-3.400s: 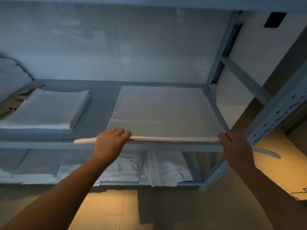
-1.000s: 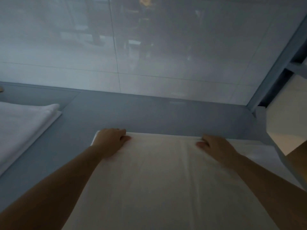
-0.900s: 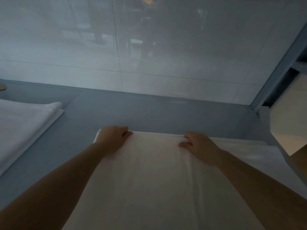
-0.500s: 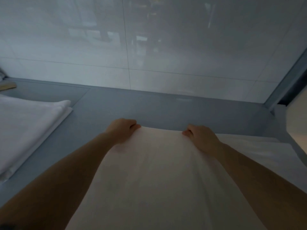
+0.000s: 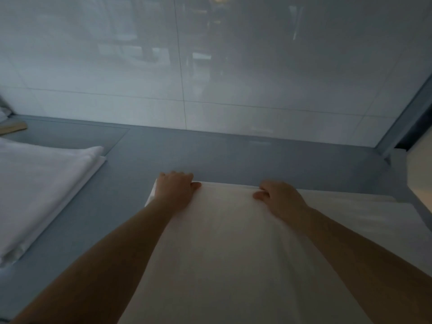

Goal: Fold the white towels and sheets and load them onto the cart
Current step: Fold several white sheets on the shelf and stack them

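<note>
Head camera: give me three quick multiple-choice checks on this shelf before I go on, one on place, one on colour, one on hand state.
1. Where is the folded stack relative to the sheet under the hands?
A. to its left
B. to its right
C. on top of it

2. What colour is the shelf surface?
A. red
B. blue-grey
C. yellow

3. What is the left hand doing?
A. hanging free in the air
B. gripping the sheet's far edge
C. holding a bottle

Key: 1 A, the stack lies apart at the left of the shelf. 2 B, bare shelf shows blue-grey. 3 B, its fingers curl over the far edge, as do the right hand's.
</note>
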A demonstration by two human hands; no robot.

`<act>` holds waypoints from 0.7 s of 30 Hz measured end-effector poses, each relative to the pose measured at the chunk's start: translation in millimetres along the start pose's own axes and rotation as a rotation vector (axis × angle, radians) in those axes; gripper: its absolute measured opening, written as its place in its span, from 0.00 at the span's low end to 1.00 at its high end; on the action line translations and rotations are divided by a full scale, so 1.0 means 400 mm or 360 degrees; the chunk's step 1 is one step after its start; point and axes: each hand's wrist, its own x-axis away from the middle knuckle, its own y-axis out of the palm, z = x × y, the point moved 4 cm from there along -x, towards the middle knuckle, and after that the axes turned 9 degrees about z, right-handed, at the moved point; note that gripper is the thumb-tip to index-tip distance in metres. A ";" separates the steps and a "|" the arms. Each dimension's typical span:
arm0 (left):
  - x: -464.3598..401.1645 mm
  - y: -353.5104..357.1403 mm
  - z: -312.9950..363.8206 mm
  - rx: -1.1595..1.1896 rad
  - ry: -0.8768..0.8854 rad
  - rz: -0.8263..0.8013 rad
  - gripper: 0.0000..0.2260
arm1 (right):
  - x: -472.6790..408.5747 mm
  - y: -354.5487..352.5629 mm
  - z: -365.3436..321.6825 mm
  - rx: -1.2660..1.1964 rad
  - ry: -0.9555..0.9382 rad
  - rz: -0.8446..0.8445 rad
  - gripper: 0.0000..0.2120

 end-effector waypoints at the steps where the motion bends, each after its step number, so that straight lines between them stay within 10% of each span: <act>1: 0.004 -0.007 0.022 -0.0007 -0.0011 0.0005 0.17 | 0.012 -0.018 0.026 -0.0016 -0.0025 -0.0022 0.15; 10: -0.040 -0.035 0.532 0.0575 0.0600 -0.0239 0.18 | 0.152 -0.174 0.422 0.0082 0.0274 -0.0098 0.17; 21: -0.118 -0.025 0.617 0.0521 0.0418 -0.0257 0.19 | 0.137 -0.185 0.505 0.0127 0.0386 -0.0080 0.15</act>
